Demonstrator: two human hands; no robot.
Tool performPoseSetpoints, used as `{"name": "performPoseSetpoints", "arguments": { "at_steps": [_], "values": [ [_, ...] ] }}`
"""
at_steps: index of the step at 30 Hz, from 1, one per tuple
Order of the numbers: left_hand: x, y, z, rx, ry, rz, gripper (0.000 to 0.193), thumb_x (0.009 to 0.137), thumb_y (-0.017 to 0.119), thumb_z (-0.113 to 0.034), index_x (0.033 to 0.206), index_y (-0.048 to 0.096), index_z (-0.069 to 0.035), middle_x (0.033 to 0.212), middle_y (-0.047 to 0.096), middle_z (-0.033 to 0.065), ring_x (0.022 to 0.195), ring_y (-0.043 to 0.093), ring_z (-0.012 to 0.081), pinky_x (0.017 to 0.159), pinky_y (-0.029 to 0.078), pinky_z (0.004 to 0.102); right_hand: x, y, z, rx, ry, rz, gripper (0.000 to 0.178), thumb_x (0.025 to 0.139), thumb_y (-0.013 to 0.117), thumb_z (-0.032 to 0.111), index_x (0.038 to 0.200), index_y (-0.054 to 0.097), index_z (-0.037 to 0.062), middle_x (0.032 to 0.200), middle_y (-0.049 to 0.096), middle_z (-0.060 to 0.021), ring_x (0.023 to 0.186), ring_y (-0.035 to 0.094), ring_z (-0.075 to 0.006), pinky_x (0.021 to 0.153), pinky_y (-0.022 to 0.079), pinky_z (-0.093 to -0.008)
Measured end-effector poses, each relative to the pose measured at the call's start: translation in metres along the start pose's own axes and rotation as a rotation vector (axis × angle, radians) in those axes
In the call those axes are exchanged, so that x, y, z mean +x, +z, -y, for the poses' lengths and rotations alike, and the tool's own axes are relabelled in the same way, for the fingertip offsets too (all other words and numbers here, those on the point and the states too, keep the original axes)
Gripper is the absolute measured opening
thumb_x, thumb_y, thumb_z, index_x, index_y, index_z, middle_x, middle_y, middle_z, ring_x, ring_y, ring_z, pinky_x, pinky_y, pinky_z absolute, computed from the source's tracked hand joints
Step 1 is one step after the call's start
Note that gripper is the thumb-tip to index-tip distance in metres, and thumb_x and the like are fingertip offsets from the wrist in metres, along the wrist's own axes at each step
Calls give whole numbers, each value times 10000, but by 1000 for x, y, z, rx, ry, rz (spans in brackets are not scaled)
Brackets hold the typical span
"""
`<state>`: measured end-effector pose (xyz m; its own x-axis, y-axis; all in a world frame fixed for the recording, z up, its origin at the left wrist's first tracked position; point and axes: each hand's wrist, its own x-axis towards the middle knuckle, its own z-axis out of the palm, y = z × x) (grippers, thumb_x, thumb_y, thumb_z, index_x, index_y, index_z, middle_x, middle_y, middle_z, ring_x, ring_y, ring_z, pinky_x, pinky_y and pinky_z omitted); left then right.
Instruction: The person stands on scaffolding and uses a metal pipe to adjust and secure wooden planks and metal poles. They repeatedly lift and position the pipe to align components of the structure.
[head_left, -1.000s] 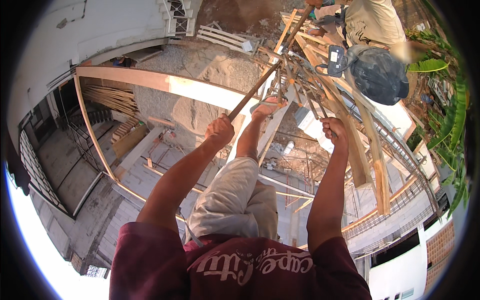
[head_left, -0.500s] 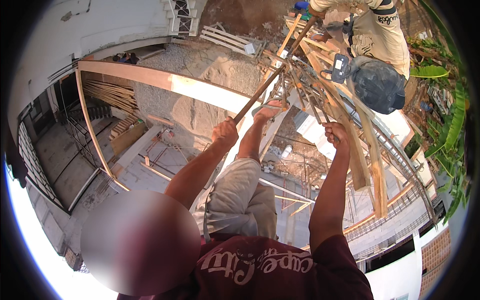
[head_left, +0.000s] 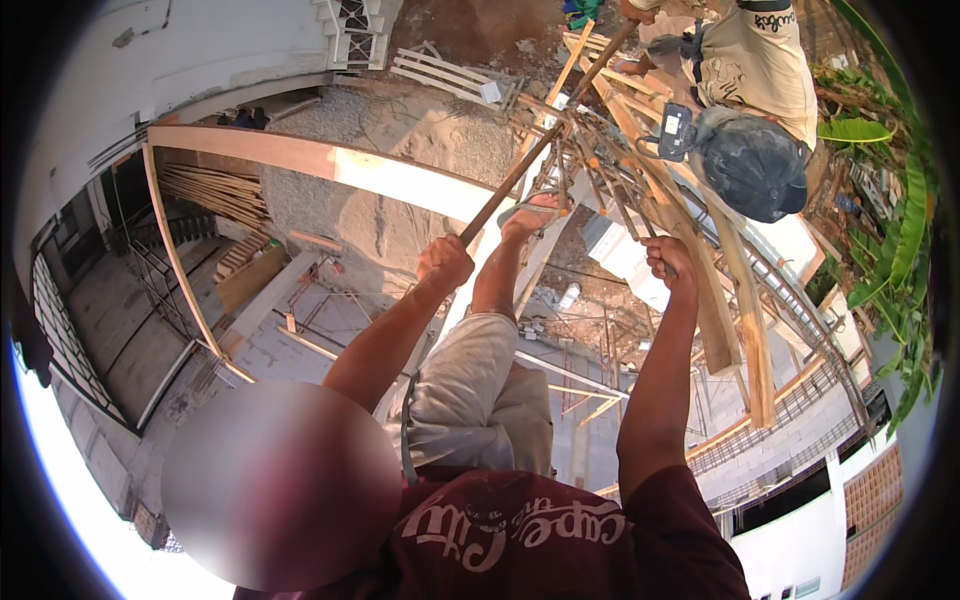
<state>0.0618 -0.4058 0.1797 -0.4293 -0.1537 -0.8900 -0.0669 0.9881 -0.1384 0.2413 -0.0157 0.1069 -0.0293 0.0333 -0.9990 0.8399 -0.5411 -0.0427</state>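
Observation:
My left hand (head_left: pixel 446 261) is closed around the lower end of a long, straight brown bar (head_left: pixel 512 184). That bar slants up and to the right, past my sandaled foot, toward a co-worker's hand (head_left: pixel 638 10) at its far end. Farther right, my right hand (head_left: pixel 670 258) is closed on the end of a thin dark rod (head_left: pixel 624 212), which runs up and left into a cluster of rusty steel bars (head_left: pixel 590 165). Whether the bar and the rod touch where they cross this cluster is hard to make out.
A co-worker in a dark cap (head_left: pixel 750 165) bends over at upper right. Rough wooden beams (head_left: pixel 708 310) lean beside my right hand. A long plywood board (head_left: pixel 300 155) stretches across the left. Below are scaffold poles, gravel (head_left: pixel 330 120) and a block floor; green leaves (head_left: pixel 905 290) hang at right.
The whole view has shifted slightly. Both hands keep their grips on the bar and the rod, with little visible movement.

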Motion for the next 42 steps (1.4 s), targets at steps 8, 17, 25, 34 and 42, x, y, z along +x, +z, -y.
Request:
{"name": "performPoseSetpoints", "arguments": {
  "at_steps": [8,17,25,34,42],
  "values": [
    [9,18,-2,-11,-95,-31,471,997,410,-318,1099,739,3,1212,704,242,1205,660,381,1030,525,445,-9,5,1,-14,-9,18,241,944,666,110,768,502,124,575,445,45,390,364,-65,349,238,-245],
    [17,13,2,38,-34,19,391,980,501,-300,1119,746,-29,1187,726,205,1148,694,374,965,567,450,-7,6,5,-70,8,-13,311,953,669,128,724,460,141,564,430,40,377,350,-70,344,237,-252],
    [15,11,-6,66,-89,48,411,953,613,-373,1241,698,-91,1216,722,155,1168,687,344,965,570,439,-8,6,0,-30,-16,-34,326,929,681,118,694,458,142,557,430,40,381,354,-66,345,226,-250],
    [12,10,-6,66,-115,46,446,953,630,-402,1264,692,-89,1245,711,157,1189,678,339,987,562,440,-3,4,-2,-33,-9,-9,132,982,631,106,1035,633,-14,584,427,62,393,343,-31,320,229,-232],
    [10,9,-6,73,-67,50,443,943,632,-394,1243,700,-76,1234,711,176,1188,675,354,995,555,450,-4,5,1,-45,-9,-24,126,982,623,98,1047,631,-9,585,422,65,387,338,-28,321,232,-229]
  ]
}}
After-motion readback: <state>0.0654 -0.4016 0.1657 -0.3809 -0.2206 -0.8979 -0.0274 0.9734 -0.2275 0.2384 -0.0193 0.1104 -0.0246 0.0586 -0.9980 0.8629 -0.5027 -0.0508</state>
